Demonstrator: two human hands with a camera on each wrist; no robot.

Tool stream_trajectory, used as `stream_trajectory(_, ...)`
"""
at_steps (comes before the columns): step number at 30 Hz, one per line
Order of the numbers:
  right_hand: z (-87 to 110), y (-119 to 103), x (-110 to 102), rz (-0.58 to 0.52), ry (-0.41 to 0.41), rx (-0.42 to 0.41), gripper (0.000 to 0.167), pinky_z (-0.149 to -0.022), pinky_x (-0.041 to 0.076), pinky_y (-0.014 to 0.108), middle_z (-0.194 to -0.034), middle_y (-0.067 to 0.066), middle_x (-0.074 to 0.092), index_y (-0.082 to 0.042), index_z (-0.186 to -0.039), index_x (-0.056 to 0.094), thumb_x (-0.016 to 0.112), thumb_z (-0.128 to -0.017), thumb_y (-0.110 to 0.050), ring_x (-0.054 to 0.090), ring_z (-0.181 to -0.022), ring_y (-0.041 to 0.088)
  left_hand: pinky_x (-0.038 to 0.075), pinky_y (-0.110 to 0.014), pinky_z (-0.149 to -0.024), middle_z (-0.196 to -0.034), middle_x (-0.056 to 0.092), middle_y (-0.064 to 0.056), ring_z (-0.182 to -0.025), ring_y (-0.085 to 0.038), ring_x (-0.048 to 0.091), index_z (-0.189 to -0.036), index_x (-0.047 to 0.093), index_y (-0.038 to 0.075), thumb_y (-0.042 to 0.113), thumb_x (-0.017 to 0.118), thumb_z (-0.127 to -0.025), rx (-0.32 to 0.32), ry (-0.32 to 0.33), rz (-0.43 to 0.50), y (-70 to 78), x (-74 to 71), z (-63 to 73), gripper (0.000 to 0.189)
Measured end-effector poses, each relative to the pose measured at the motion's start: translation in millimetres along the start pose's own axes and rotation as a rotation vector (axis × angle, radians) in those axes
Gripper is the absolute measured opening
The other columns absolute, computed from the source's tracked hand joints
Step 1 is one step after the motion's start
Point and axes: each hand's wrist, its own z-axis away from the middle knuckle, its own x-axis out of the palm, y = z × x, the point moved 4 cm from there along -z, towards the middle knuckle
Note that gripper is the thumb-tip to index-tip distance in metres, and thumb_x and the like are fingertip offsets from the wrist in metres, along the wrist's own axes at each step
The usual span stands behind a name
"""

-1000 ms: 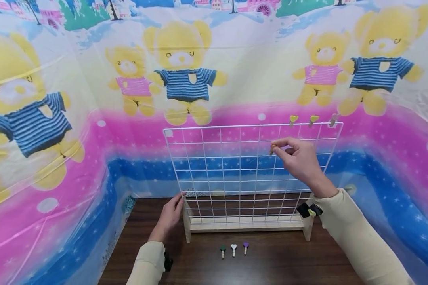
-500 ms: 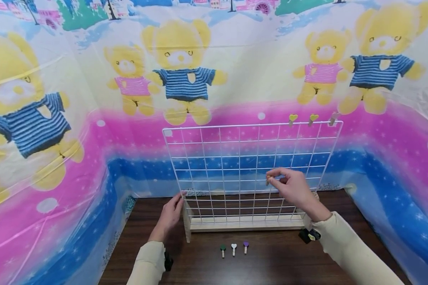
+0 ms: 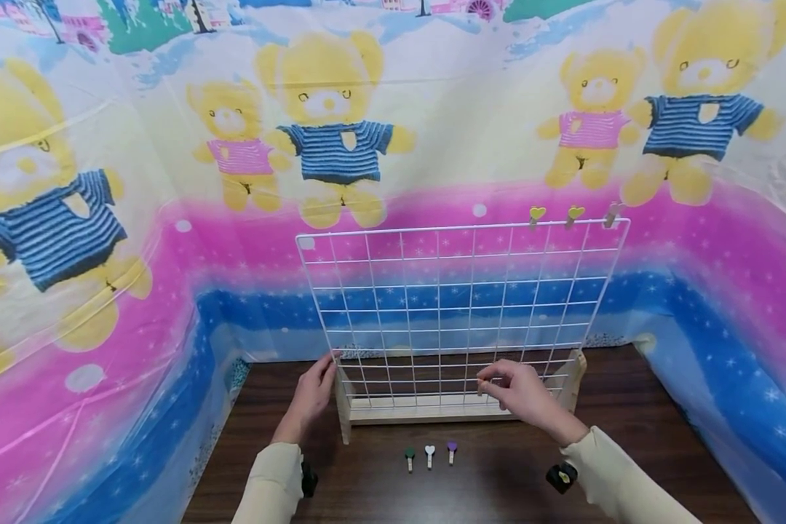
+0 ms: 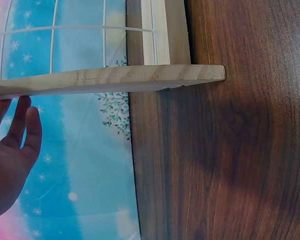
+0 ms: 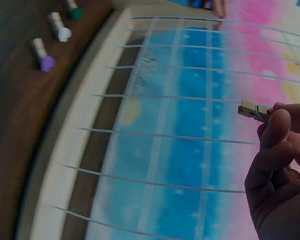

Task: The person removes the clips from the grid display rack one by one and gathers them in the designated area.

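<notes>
My right hand (image 3: 524, 393) pinches a small wooden clothespin (image 5: 251, 111) between thumb and fingertips, low in front of the white wire grid (image 3: 393, 231). A bit of orange shows on the clothespin in the head view. My left hand (image 3: 313, 389) touches the wooden side post (image 4: 155, 76) of the grid's stand, its fingers extended against the outer face. Three clothespins lie in a row on the table: one with a green heart (image 3: 410, 454), one white (image 3: 429, 451), one purple (image 3: 452, 447).
Two clothespins with yellow hearts (image 3: 537, 213) and a pale one (image 3: 613, 213) are clipped along the grid's top bar at the right. The stand's wooden base bar (image 3: 426, 415) crosses the dark wood table (image 3: 301, 495). Behind hangs a bear-printed cloth (image 3: 445, 160).
My right hand has come down and slightly left with the clothespin, from the grid's upper right to near its base. The left hand stays at the post.
</notes>
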Motion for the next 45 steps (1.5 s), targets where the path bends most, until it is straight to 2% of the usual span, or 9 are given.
stream_trajectory(7,8.0,30.6,31.3,0.02,-0.051,0.003,0.003,-0.045,0.041,0.026,-0.086,-0.006,0.064,-0.018,-0.091,0.071,0.069,-0.088,-0.017,0.049,-0.05,0.008,0.04,-0.051,-0.095,-0.14,0.047,-0.015,-0.126,-0.032,0.043,-0.138,0.051,0.012,0.02,0.041,-0.103,-0.008,0.015,-0.007,0.8,0.1,-0.3,0.036)
stream_trajectory(12,11.6,47.9,48.9,0.073,-0.068,-0.054,0.005,-0.059,0.046,0.025,-0.08,-0.011,0.063,-0.017,-0.086,0.07,0.072,-0.084,-0.014,0.055,-0.066,0.004,0.042,-0.048,-0.088,-0.138,0.048,-0.015,-0.121,-0.029,0.048,-0.137,0.051,0.014,0.019,0.041,-0.103,0.006,0.027,-0.016,1.7,0.0,-0.2,0.036)
stream_trajectory(15,14.4,56.3,58.0,0.074,-0.088,-0.085,0.005,-0.064,0.048,0.025,-0.079,-0.012,0.063,-0.014,-0.084,0.07,0.072,-0.083,-0.01,0.057,-0.072,0.004,0.042,-0.048,-0.09,-0.139,0.048,-0.014,-0.121,-0.029,0.048,-0.137,0.051,0.013,0.019,0.041,-0.103,-0.006,0.017,-0.01,1.0,0.4,0.0,0.036)
stream_trajectory(20,17.9,70.2,73.6,0.05,-0.144,-0.076,0.003,-0.063,0.048,0.025,-0.077,-0.01,0.063,-0.009,-0.085,0.069,0.071,-0.084,-0.008,0.058,-0.071,0.004,0.04,-0.051,-0.094,-0.139,0.048,-0.015,-0.125,-0.032,0.045,-0.138,0.05,0.01,0.019,0.041,-0.104,-0.014,0.006,-0.006,-0.6,0.5,0.3,0.037)
stream_trajectory(25,19.9,83.4,88.3,0.057,-0.207,-0.014,0.005,-0.062,0.047,0.025,-0.078,-0.009,0.062,-0.009,-0.088,0.067,0.07,-0.085,-0.012,0.057,-0.071,0.006,0.042,-0.05,-0.091,-0.139,0.048,-0.016,-0.123,-0.031,0.047,-0.138,0.05,0.012,0.02,0.04,-0.104,-0.016,0.007,-0.016,-1.6,-0.1,0.6,0.036)
stream_trajectory(32,23.9,99.7,103.7,0.021,-0.267,0.079,0.004,-0.056,0.046,0.025,-0.077,-0.007,0.061,-0.01,-0.088,0.067,0.069,-0.085,-0.012,0.056,-0.066,0.008,0.04,-0.051,-0.093,-0.138,0.048,-0.015,-0.124,-0.031,0.046,-0.138,0.05,0.011,0.02,0.04,-0.104,-0.016,0.006,-0.007,-1.4,-0.2,0.6,0.037)
stream_trajectory(38,28.3,107.4,110.8,-0.047,-0.282,0.066,0.005,-0.049,0.047,0.026,-0.074,-0.004,0.062,-0.004,-0.086,0.067,0.068,-0.086,-0.01,0.056,-0.055,0.009,0.04,-0.051,-0.094,-0.138,0.048,-0.016,-0.125,-0.031,0.045,-0.137,0.051,0.012,0.02,0.041,-0.103,-0.013,0.016,-0.015,-0.7,-0.3,-0.4,0.036)
stream_trajectory(45,29.6,116.6,118.2,-0.068,-0.307,0.096,0.007,-0.047,0.046,0.027,-0.072,-0.004,0.061,-0.005,-0.084,0.066,0.068,-0.087,-0.011,0.055,-0.052,0.011,0.039,-0.051,-0.095,-0.137,0.048,-0.017,-0.125,-0.031,0.045,-0.137,0.051,0.011,0.022,0.042,-0.103,-0.002,0.025,-0.013,-0.7,-0.3,-0.8,0.037)
